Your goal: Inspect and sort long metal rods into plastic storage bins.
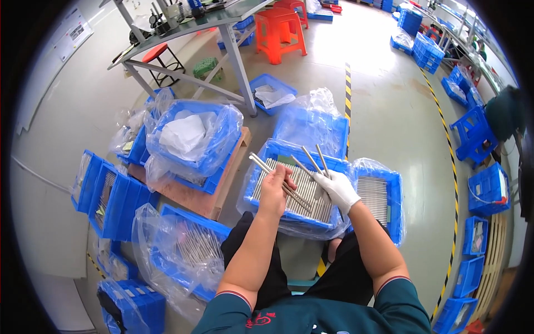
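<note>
Both hands [274, 191] [339, 189] gripping metal rods [289, 186], ends overlapping

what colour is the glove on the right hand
White, a plain fabric glove, seen clearly in the head view; the left hand is bare.

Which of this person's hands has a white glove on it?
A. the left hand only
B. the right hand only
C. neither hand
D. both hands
B. The right hand wears a white glove and holds a few metal rods, while the left hand is bare and has its grip on another bundle of rods over the blue bin.
</note>
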Demonstrator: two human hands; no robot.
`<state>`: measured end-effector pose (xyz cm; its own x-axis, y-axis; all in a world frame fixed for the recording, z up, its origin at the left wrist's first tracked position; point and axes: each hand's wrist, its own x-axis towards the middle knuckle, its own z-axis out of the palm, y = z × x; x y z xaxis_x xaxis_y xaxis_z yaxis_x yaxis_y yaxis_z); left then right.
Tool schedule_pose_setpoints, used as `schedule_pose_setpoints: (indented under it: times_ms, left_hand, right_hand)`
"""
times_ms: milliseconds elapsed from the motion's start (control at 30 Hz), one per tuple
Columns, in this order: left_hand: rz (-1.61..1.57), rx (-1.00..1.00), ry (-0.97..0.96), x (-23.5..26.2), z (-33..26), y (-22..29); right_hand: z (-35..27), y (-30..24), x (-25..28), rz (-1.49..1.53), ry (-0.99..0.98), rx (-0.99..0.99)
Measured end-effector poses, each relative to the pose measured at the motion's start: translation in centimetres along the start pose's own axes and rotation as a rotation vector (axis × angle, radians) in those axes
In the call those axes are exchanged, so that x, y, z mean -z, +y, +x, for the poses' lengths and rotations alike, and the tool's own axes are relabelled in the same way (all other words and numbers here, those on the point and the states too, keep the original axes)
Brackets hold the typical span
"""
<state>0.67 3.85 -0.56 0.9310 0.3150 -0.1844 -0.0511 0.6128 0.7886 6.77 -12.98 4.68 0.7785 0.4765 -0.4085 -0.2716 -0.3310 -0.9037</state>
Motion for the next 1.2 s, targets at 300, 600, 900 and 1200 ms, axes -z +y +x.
schedule_pose_setpoints:
  times_ms: [300,600,900,1200]
  left_hand:
    - [-0.305,-0.011,0.023,-0.3,0.5,0.1]
    - [-0.276,-0.018,0.037,-0.4,0.8,0.1]
    - [-0.030,0.054,-0.045,-1.8,-0.3,-2.4]
    - [-0.083,0.068,-0.030,-3.0,-0.9,-2.2]
  right_hand:
    - [-0.6,0.3,-0.9,-0.062,-0.099,0.038]
    - [-0.9,0.4,-1.3,-0.045,-0.109,0.074]
    - [0.0,0.6,-2.1,0.302,-0.048,0.031]
    - [0.4,0.8,-2.7,0.564,-0.083,-0.005]
